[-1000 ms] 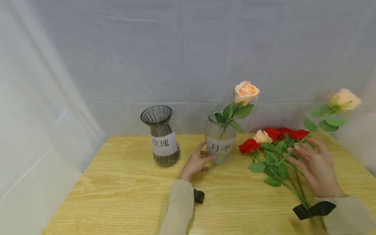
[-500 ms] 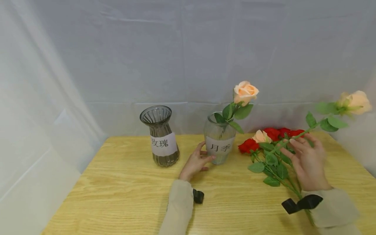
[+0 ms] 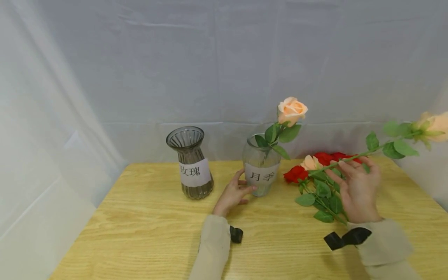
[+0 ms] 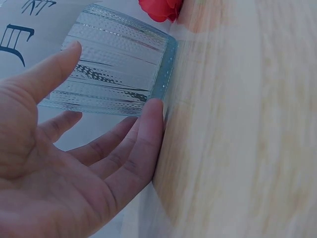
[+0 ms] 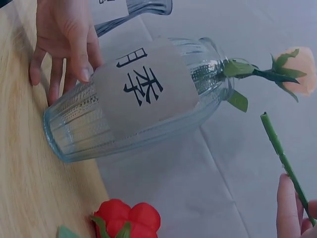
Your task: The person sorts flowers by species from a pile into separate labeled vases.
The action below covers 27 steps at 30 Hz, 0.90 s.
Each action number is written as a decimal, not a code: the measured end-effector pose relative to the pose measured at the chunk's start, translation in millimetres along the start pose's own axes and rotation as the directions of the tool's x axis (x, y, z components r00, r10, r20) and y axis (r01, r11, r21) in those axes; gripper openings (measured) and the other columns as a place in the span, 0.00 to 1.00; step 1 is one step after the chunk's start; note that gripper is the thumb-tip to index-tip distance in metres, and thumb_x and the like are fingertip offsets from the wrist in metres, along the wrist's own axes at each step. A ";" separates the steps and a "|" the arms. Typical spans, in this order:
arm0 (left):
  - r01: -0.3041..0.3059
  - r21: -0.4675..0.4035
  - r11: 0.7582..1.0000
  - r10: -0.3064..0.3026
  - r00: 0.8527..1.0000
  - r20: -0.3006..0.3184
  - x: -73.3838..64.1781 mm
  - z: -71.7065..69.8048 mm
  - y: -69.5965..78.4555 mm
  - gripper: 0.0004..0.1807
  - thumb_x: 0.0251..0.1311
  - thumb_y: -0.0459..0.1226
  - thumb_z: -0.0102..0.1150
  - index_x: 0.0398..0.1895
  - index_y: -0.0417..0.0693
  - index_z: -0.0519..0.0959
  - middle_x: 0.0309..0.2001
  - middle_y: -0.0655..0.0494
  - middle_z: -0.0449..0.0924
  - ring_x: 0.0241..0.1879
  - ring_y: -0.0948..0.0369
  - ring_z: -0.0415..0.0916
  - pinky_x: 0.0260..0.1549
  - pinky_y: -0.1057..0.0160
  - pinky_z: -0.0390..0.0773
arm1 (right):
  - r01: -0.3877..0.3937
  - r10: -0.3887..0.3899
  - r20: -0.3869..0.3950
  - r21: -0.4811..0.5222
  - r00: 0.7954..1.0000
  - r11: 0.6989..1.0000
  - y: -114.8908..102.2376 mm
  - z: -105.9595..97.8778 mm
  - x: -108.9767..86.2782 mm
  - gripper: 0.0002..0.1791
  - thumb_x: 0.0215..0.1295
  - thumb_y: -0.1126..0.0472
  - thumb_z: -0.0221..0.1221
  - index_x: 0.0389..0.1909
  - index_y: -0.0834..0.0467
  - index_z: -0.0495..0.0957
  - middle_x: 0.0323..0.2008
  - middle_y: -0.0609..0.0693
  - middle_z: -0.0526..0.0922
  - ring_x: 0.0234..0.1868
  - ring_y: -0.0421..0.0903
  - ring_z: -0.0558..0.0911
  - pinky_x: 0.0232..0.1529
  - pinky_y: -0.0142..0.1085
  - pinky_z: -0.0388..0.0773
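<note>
A clear glass vase (image 3: 251, 155) with a white paper label stands on the table, one peach rose (image 3: 292, 112) in its mouth. At its lower left is my left hand (image 3: 231, 195), fingers loosely spread. In the left wrist view, the thumb lies in front of the glass and the fingertips are right at its base. My right hand (image 3: 362, 190) pinches another peach rose by its green stem (image 5: 276, 144). That bloom (image 3: 434, 127) reaches the right edge of the head view, while the cut stem end points left toward the vase's mouth.
A smoky grey fluted vase (image 3: 190, 149), also labelled, stands to the left. Several red roses (image 3: 296, 174) and a peach rose (image 3: 311, 163) lie on the wooden table (image 3: 147, 229) under my right hand. White sheeting (image 3: 157, 77) hangs behind the table.
My right hand has moved left with the rose. The rose has tipped flatter, its bloom swinging right and down and its stem end turning up leftward. My left hand has stayed at the vase.
</note>
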State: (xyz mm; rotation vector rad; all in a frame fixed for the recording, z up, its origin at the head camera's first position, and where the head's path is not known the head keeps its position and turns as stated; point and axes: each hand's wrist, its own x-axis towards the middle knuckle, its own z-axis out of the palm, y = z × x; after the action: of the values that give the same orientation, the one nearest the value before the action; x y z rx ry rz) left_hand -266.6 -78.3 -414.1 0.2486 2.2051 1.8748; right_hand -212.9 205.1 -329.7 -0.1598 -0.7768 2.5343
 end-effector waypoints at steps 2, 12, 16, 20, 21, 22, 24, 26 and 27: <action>-0.001 -0.001 1.000 0.001 1.000 0.000 -0.4 0.3 0.5 0.43 0.68 0.38 0.64 0.81 0.51 0.53 0.67 0.34 0.66 0.60 0.40 0.74 0.46 0.46 0.85 | 0.012 -0.012 -0.017 0.001 1.000 1.000 1.8 3.8 -1.4 0.25 0.62 0.88 0.52 0.45 0.58 0.57 0.30 0.55 0.70 0.24 0.54 0.82 0.26 0.51 0.87; -0.005 -0.002 1.000 0.005 1.000 -0.002 0.8 0.3 -1.0 0.43 0.68 0.38 0.64 0.81 0.51 0.53 0.66 0.34 0.67 0.59 0.40 0.75 0.46 0.46 0.85 | 0.026 -0.026 -0.031 -0.015 0.999 1.000 7.5 21.3 -8.2 0.26 0.64 0.84 0.54 0.49 0.57 0.55 0.35 0.54 0.67 0.27 0.51 0.79 0.30 0.51 0.87; -0.005 0.000 1.000 0.005 1.000 -0.002 1.2 0.1 -1.6 0.43 0.68 0.38 0.64 0.81 0.51 0.53 0.65 0.34 0.68 0.59 0.40 0.75 0.46 0.47 0.85 | 0.042 -0.043 -0.021 -0.031 0.999 0.999 10.2 27.1 -10.9 0.25 0.65 0.83 0.55 0.49 0.57 0.56 0.34 0.53 0.66 0.27 0.50 0.79 0.31 0.50 0.87; -0.001 0.008 1.000 0.001 1.000 -0.007 1.5 0.3 -0.3 0.42 0.68 0.38 0.64 0.81 0.50 0.53 0.65 0.33 0.68 0.59 0.40 0.75 0.45 0.48 0.85 | 0.073 -0.073 0.007 -0.003 0.997 0.997 13.1 33.5 -14.2 0.24 0.66 0.83 0.54 0.49 0.57 0.57 0.32 0.54 0.66 0.26 0.51 0.80 0.30 0.50 0.87; 0.000 0.011 1.000 0.000 1.000 -0.009 1.6 0.4 0.1 0.42 0.68 0.38 0.64 0.80 0.50 0.54 0.65 0.33 0.68 0.59 0.40 0.75 0.45 0.48 0.85 | 0.079 -0.079 0.013 0.005 0.997 0.997 13.7 35.4 -14.9 0.24 0.66 0.82 0.55 0.50 0.58 0.57 0.32 0.54 0.66 0.26 0.52 0.80 0.30 0.50 0.87; 0.001 0.013 1.000 0.000 1.000 -0.011 1.7 0.6 0.5 0.42 0.68 0.38 0.64 0.80 0.50 0.54 0.65 0.33 0.68 0.59 0.40 0.75 0.45 0.48 0.85 | 0.085 -0.085 0.019 0.012 0.996 0.996 14.3 37.3 -15.5 0.24 0.66 0.82 0.55 0.50 0.58 0.57 0.33 0.55 0.66 0.26 0.52 0.80 0.31 0.50 0.87; 0.001 0.017 1.000 -0.001 1.000 -0.014 1.8 0.9 0.9 0.42 0.68 0.38 0.64 0.80 0.49 0.54 0.64 0.33 0.67 0.59 0.40 0.74 0.44 0.48 0.86 | 0.101 -0.102 0.024 0.021 0.995 0.995 15.7 41.5 -16.4 0.23 0.65 0.82 0.56 0.49 0.58 0.57 0.32 0.55 0.66 0.25 0.54 0.80 0.30 0.50 0.87; 0.003 0.016 1.000 -0.002 1.000 -0.013 1.9 1.0 0.9 0.42 0.68 0.38 0.64 0.80 0.49 0.54 0.64 0.33 0.67 0.59 0.40 0.74 0.44 0.49 0.86 | 0.126 -0.126 0.029 0.016 0.992 0.992 17.9 45.5 -17.2 0.22 0.65 0.81 0.57 0.48 0.59 0.58 0.32 0.55 0.65 0.24 0.54 0.79 0.29 0.49 0.87; 0.003 0.015 1.000 -0.002 1.000 -0.013 2.0 1.0 0.9 0.42 0.68 0.38 0.64 0.80 0.49 0.54 0.65 0.33 0.67 0.59 0.40 0.74 0.44 0.49 0.86 | 0.136 -0.137 0.034 0.015 0.990 0.991 19.2 47.5 -17.5 0.22 0.65 0.81 0.57 0.47 0.60 0.58 0.31 0.54 0.64 0.23 0.54 0.79 0.29 0.49 0.87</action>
State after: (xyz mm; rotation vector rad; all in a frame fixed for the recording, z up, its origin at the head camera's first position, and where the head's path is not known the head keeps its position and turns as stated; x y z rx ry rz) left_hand -268.3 -76.7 -413.5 0.2366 2.2278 1.8645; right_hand -217.1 159.2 -301.4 -0.0566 -0.7588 2.4176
